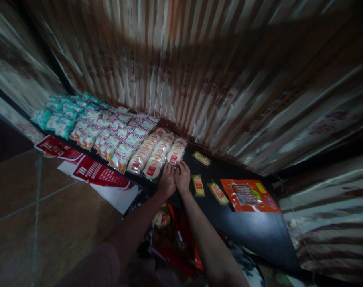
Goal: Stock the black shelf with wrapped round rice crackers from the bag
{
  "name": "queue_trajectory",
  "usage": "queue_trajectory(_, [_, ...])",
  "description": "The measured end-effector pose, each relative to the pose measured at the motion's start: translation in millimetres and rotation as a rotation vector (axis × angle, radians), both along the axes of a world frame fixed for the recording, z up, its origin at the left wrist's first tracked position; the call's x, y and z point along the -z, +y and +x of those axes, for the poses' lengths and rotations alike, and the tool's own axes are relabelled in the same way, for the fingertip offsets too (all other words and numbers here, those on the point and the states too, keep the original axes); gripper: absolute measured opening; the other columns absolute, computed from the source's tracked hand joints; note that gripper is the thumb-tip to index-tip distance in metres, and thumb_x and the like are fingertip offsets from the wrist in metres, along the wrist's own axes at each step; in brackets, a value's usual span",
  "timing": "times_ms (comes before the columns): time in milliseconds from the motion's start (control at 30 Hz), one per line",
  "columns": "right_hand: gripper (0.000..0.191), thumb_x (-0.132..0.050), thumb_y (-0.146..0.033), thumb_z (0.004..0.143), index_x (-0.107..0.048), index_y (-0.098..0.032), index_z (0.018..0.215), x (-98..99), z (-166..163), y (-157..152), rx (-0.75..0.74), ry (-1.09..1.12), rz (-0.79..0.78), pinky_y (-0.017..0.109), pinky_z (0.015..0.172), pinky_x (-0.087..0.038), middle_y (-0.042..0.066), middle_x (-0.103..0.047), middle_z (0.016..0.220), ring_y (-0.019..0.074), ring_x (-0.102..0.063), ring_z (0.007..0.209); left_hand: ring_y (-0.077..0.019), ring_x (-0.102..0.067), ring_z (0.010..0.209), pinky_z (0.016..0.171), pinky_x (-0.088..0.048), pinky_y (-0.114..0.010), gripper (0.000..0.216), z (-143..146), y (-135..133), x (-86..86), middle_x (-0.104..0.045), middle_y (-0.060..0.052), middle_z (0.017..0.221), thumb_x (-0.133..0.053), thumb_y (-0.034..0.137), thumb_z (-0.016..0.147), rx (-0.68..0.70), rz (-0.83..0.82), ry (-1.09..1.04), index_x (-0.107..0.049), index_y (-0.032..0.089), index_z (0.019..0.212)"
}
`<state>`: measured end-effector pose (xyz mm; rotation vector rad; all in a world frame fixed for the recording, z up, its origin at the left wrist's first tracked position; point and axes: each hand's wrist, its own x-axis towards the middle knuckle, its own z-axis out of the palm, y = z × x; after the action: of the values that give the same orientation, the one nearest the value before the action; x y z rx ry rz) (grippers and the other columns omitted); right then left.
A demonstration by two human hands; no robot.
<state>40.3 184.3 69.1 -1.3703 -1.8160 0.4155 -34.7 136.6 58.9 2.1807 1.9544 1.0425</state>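
Note:
My left hand and my right hand are close together, fingers curled at the near end of a short row of wrapped round crackers. Both touch the front cracker packet of that row, and the fingers partly hide its lower edge. Two longer rows of the same packets lean in a line just left of my left hand. Right of my right hand, a small yellow wrapped bar lies flat on the black tabletop.
White-and-orange snack packets and green packets stand in rows at left. More yellow bars and an orange pouch lie at right. A pleated curtain hangs behind; red printed bags are below the table edge.

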Motion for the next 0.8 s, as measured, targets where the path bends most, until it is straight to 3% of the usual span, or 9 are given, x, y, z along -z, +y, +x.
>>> queue_trajectory(233, [0.035, -0.04, -0.015, 0.077, -0.065, -0.013, 0.102, -0.8, 4, -18, 0.02, 0.032, 0.005, 0.038, 0.098, -0.037, 0.013, -0.056, 0.116, 0.0207, -0.048, 0.111, -0.0258, -0.019, 0.137, 0.109, -0.03, -0.046, 0.033, -2, -2, 3.1, -0.035, -0.017, 0.142, -0.039, 0.018, 0.087, -0.13, -0.048, -0.173, -0.05, 0.01, 0.117])
queue_trajectory(600, [0.033, -0.038, -0.013, 0.077, -0.065, -0.013, 0.096, -10.0, 12, -55, -0.003, 0.057, -0.067, 0.033, 0.095, -0.041, 0.012, -0.063, 0.104, 0.0183, -0.054, 0.101, -0.0215, -0.03, 0.132, 0.11, -0.029, -0.038, 0.026, 0, -13, -7.9, -0.046, -0.013, 0.134, -0.04, 0.013, 0.084, -0.009, -0.111, -0.181, -0.059, 0.01, 0.101])
queue_trajectory(800, [0.031, -0.04, -0.016, 0.079, -0.064, -0.015, 0.097, -20.5, 24, -86, -0.011, 0.079, -0.12, 0.031, 0.09, -0.043, 0.009, -0.065, 0.099, 0.0174, -0.057, 0.093, -0.0221, -0.046, 0.118, 0.102, -0.038, -0.042, 0.03, 14, -43, -6.3, -0.055, -0.015, 0.12, -0.036, 0.016, 0.086, -0.004, -0.127, -0.206, -0.055, 0.01, 0.108])
